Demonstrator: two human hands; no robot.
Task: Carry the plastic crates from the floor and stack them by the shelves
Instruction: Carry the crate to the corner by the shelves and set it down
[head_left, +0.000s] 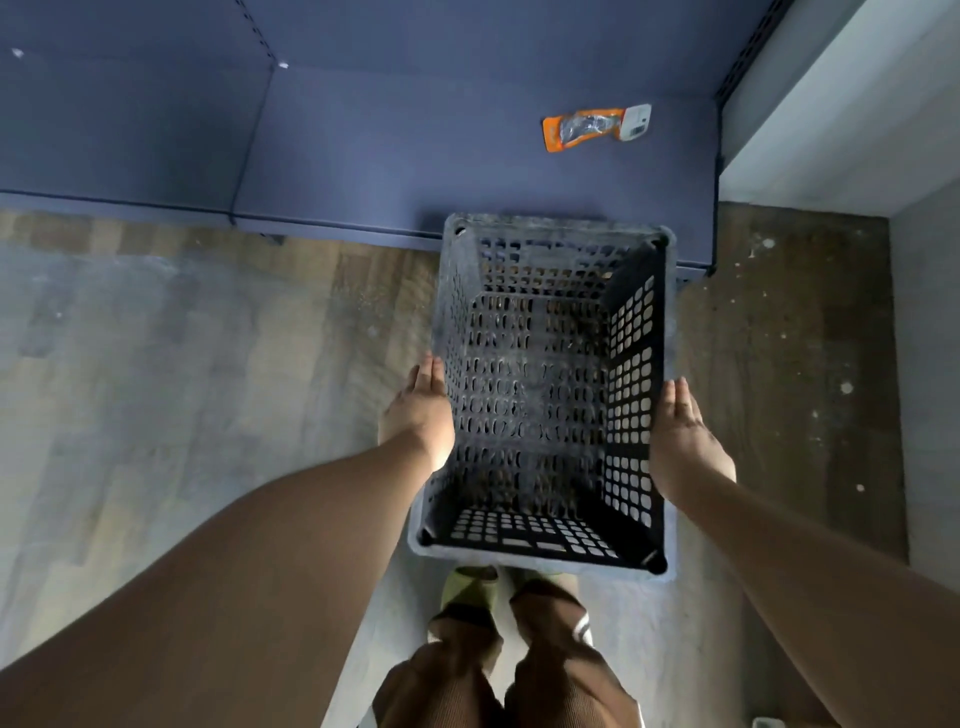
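A black perforated plastic crate (550, 395) is seen from above, empty, its far end against the front edge of the blue bottom shelf (467, 156). My left hand (421, 410) lies flat against the crate's left long side with straight fingers. My right hand (683, 441) lies flat against the right long side, fingers straight too. Whether the crate rests on the floor or hangs just above it I cannot tell.
An orange blister pack (595, 126) lies on the blue shelf at the back right. A grey wall or pillar (841, 130) stands to the right of the shelf. My feet (511, 582) are just behind the crate on the wood-patterned floor (182, 364).
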